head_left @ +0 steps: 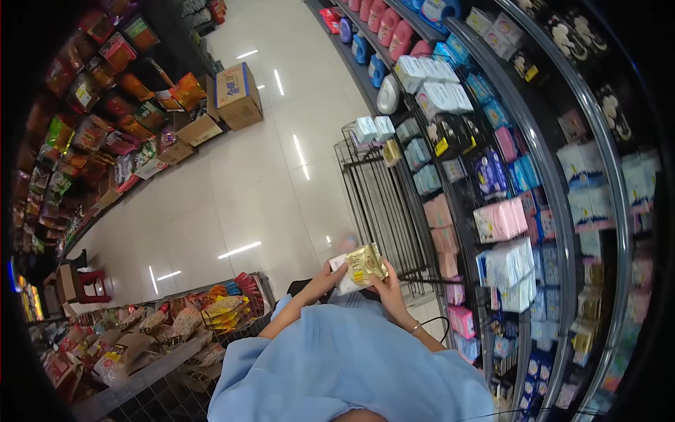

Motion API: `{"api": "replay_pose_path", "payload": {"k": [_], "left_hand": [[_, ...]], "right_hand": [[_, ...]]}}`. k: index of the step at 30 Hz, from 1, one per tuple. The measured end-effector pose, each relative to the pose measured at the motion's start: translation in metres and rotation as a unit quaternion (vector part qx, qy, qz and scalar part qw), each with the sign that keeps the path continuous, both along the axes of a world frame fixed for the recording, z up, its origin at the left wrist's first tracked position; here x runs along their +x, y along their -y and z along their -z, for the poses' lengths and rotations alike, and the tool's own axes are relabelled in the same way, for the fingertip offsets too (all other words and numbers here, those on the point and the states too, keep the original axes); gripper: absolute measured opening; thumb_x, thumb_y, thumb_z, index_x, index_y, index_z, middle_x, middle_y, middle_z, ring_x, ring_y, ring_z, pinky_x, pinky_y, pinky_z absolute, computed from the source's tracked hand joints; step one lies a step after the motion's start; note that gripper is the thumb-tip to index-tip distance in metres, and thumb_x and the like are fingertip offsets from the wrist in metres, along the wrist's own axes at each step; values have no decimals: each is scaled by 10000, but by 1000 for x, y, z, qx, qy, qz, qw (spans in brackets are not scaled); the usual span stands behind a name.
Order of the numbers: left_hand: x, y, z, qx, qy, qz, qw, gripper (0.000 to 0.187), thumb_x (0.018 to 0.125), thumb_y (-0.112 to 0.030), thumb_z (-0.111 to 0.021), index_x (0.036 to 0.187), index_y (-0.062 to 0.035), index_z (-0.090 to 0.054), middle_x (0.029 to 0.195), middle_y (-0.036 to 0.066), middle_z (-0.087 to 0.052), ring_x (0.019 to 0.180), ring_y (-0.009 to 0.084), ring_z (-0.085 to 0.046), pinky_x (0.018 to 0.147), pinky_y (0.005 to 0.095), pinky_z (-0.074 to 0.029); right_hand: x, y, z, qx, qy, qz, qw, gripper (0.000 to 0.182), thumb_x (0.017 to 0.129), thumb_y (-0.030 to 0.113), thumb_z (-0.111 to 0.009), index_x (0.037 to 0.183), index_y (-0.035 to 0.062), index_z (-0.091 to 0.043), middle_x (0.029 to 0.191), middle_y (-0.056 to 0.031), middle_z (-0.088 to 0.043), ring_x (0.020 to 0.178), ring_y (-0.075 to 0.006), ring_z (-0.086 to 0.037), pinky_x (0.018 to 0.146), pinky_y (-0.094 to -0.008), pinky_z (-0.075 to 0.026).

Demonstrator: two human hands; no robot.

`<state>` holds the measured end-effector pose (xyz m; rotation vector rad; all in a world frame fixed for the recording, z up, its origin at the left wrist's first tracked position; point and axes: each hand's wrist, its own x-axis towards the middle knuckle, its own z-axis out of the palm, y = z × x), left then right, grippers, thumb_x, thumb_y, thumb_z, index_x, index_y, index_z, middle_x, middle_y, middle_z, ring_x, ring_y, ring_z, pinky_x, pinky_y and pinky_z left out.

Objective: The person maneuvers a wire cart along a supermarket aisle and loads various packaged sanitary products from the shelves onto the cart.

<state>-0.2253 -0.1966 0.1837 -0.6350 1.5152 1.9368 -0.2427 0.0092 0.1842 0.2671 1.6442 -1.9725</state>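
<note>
Both hands up front: left hand (325, 280) and right hand (387, 285) closed round a gold pack (362, 266), held mid-aisle, beside the wire rack (373, 190). Pack's off the shelf, not yet set down anywhere; snack basket (169, 330) sits lower left.

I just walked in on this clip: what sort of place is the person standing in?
Most likely a shop aisle. Shelves of packaged goods run along one side, snack racks line the other, and both hands hold a gold packet.
</note>
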Motion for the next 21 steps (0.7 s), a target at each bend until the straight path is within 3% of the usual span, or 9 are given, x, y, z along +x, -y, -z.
{"api": "replay_pose_path", "payload": {"k": [5,8,11,15,18,19,21], "left_hand": [[-51,26,50,-44,-70,-67,994,467,920,-274,-534,1287,-18,-400,1144,71,-550,935,118,-520,772,249,-423],[-83,21,50,-3,-85,-111,990,492,921,-259,-530,1322,-20,-374,1154,82,-552,980,129,-521,802,247,-419],[-112,8,22,-30,7,-109,994,532,919,-245,-538,1359,-25,-336,1171,92,-551,1028,137,-514,838,241,-405],[-133,1,44,-43,-13,-71,996,536,910,-241,-560,1351,-11,-360,1224,111,-527,1097,158,-497,899,255,-396],[-135,3,89,-36,3,-52,998,472,909,-240,-553,1300,-2,-434,1159,108,-586,1099,164,-519,899,254,-405],[-136,4,99,-34,21,-58,998,449,910,-235,-550,1280,0,-452,1142,106,-595,1081,165,-531,896,255,-409],[-139,8,120,-28,59,-75,995,406,910,-226,-544,1241,5,-489,1107,102,-613,1045,167,-555,889,257,-418]], "right_hand": [[-82,25,45,-37,-16,-47,998,586,900,102,-552,1398,79,-245,1266,-135,-444,1077,-209,-529,845,-324,-516],[-127,30,57,-60,14,-29,998,600,897,111,-560,1400,99,-233,1261,-135,-441,1072,-205,-528,835,-331,-522],[-165,32,52,-47,47,-26,997,614,895,118,-566,1403,100,-223,1264,-137,-436,1075,-207,-527,828,-326,-525],[-194,26,94,-30,47,-17,998,627,897,96,-552,1416,120,-202,1289,-137,-418,1068,-206,-532,808,-307,-526],[-203,32,121,32,26,65,997,642,883,44,-543,1416,105,-192,1270,-146,-435,1024,-180,-550,763,-280,-528],[-208,31,126,57,58,53,995,669,883,27,-527,1426,74,-139,1308,-163,-401,1106,-214,-506,863,-312,-486],[-214,30,162,103,24,73,992,681,880,25,-525,1427,48,-121,1330,-177,-375,1163,-236,-458,936,-327,-428]]}}
